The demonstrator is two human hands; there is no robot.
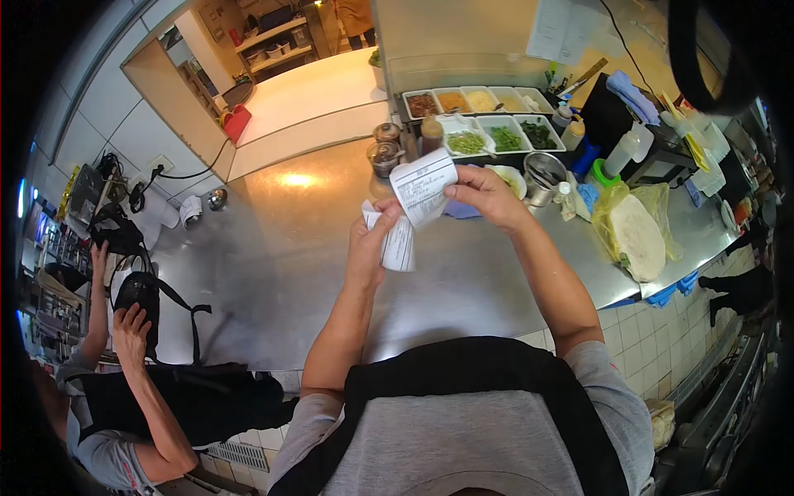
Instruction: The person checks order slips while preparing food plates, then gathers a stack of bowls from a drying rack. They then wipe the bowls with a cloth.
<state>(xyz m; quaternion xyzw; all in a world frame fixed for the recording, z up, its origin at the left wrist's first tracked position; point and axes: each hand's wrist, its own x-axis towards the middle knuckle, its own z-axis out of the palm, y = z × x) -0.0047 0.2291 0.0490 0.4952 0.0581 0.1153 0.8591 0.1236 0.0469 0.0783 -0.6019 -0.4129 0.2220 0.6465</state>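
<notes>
Over the steel counter (273, 273), I hold printed paper order slips (422, 186) between my hands. My left hand (370, 241) is closed, its thumb pinching the slips at their lower left; a further curled slip (399, 248) hangs below it. My right hand (490, 197) is closed too, thumb and fingers gripping the right edge of the top slip. That slip bends, with lines of dark print facing me. Just behind it are a brown-filled bottle (432, 134) and glass jars (383, 157). A blue cloth (461, 207) lies partly hidden beneath my right hand.
White trays of chopped toppings (503, 140) line the counter's back. A metal container (544, 175) with utensils and a yellow plastic bag with flat white rounds (641, 231) are at right. At left, a co-worker's hands (131, 331) handle a black bag (136, 302).
</notes>
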